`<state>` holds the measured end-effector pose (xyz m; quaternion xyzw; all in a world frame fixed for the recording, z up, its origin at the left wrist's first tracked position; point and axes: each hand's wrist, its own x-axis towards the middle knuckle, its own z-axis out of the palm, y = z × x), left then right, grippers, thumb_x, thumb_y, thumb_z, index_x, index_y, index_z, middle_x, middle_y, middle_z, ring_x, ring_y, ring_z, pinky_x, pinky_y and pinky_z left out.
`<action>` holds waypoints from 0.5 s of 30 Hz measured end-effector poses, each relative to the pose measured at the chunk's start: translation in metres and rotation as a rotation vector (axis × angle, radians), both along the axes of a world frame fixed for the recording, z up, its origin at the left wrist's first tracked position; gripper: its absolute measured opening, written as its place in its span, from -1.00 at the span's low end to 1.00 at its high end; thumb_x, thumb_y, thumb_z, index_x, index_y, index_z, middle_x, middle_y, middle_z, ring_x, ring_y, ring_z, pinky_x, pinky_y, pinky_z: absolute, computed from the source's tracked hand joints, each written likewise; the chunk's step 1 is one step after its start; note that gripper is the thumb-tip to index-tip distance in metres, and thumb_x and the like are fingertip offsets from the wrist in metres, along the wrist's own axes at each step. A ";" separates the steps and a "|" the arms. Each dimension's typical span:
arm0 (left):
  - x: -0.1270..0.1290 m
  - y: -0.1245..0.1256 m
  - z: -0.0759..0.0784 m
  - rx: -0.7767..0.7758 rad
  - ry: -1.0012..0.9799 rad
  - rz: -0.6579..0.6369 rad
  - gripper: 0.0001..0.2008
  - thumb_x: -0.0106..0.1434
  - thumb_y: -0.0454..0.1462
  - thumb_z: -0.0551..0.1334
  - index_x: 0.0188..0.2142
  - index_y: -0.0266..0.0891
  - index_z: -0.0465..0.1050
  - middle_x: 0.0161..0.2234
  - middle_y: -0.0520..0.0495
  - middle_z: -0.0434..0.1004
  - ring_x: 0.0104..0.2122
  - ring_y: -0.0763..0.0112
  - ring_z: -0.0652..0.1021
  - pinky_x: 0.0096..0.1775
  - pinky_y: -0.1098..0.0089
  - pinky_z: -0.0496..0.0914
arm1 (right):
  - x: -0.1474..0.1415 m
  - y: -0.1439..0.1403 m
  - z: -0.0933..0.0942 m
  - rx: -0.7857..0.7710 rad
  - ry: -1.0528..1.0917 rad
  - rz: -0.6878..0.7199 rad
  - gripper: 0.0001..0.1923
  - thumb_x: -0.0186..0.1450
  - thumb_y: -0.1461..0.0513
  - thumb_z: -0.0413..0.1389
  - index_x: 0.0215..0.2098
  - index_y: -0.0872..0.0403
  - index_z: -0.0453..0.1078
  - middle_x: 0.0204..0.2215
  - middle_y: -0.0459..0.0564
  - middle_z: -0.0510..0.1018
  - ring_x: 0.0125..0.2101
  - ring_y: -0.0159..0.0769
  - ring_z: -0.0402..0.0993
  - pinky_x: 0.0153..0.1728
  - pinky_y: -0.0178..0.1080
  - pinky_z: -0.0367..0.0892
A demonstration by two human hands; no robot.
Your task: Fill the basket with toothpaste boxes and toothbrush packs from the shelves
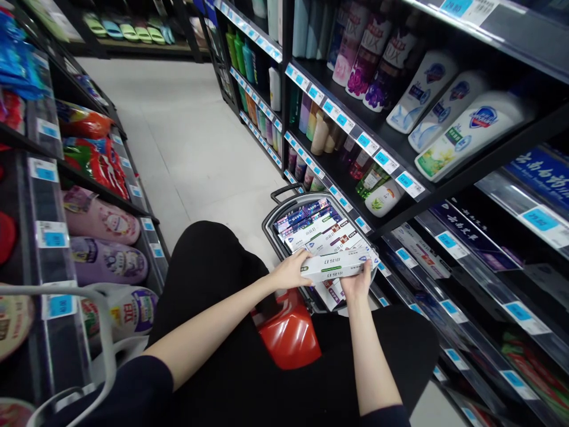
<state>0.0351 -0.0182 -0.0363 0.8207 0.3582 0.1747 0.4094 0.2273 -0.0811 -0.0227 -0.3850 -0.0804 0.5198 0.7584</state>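
Note:
My left hand (291, 270) and my right hand (358, 282) grip opposite ends of white toothpaste boxes (331, 268) with green marks, apparently two side by side. They are held level just above a dark shopping basket (268, 228). Inside the basket lie many more toothpaste boxes (326, 232), white ones in the middle and dark blue ones at the far end. The held boxes and my hands hide part of the basket's near side. Both sets of fingers are closed on the box ends.
Shelves to the right carry white body wash bottles (471, 133) and more toothpaste boxes (478, 234). Left shelves hold purple detergent bottles (109, 261) and bagged goods. A red plastic object (291, 338) is between my legs. Pale floor (195, 130) stretches ahead.

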 end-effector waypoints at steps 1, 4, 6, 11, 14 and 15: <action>0.000 -0.001 0.001 0.026 0.023 0.006 -0.40 -0.11 -0.16 0.40 -0.08 -0.17 0.25 -0.08 -0.07 0.32 -0.10 0.19 0.45 -0.09 0.25 0.37 | 0.000 0.000 0.002 0.020 0.007 0.006 -0.42 0.16 -0.06 0.12 0.08 -0.02 0.31 0.05 0.02 0.45 0.12 -0.15 0.28 0.18 0.05 0.10; -0.001 -0.001 0.004 0.116 0.102 0.030 -0.36 -0.08 -0.13 0.38 -0.02 -0.19 0.21 -0.02 -0.14 0.30 -0.09 0.14 0.46 -0.12 0.21 0.40 | 0.001 -0.001 0.003 0.076 0.019 0.018 -0.39 0.12 -0.06 0.16 0.08 -0.01 0.31 0.06 0.04 0.43 0.14 -0.12 0.24 0.19 0.07 0.06; -0.001 -0.001 0.005 0.178 0.137 0.045 -0.36 -0.04 -0.13 0.36 0.01 -0.21 0.20 -0.02 -0.16 0.31 -0.10 0.13 0.47 -0.13 0.20 0.40 | 0.002 -0.002 0.001 0.096 0.026 0.031 -0.39 0.09 -0.07 0.19 0.04 0.00 0.34 0.05 0.04 0.44 0.14 -0.11 0.24 0.20 0.05 0.05; -0.002 0.000 0.006 0.264 0.160 0.051 -0.39 0.01 -0.11 0.32 0.03 -0.19 0.18 -0.01 -0.14 0.33 -0.09 0.18 0.47 -0.12 0.24 0.40 | 0.003 -0.002 -0.001 0.097 0.041 0.031 -0.48 0.11 -0.06 0.18 -0.03 -0.02 0.39 0.02 0.01 0.47 0.15 -0.15 0.23 0.20 0.02 0.06; -0.002 0.001 0.007 0.280 0.180 0.032 -0.38 0.01 -0.11 0.32 0.04 -0.20 0.18 0.01 -0.16 0.36 -0.03 0.14 0.44 -0.07 0.24 0.37 | 0.003 -0.002 0.000 0.104 0.051 0.015 -0.54 0.12 0.01 0.16 -0.04 -0.02 0.40 0.00 0.00 0.49 0.14 -0.13 0.25 0.18 0.05 0.08; -0.002 0.002 0.007 0.276 0.193 0.020 -0.37 0.01 -0.10 0.32 0.04 -0.20 0.19 0.01 -0.16 0.38 -0.02 0.13 0.44 -0.05 0.24 0.35 | 0.003 -0.002 0.000 0.100 0.049 0.015 -0.54 0.12 0.03 0.16 -0.04 -0.01 0.39 0.00 0.00 0.49 0.13 -0.12 0.26 0.18 0.06 0.09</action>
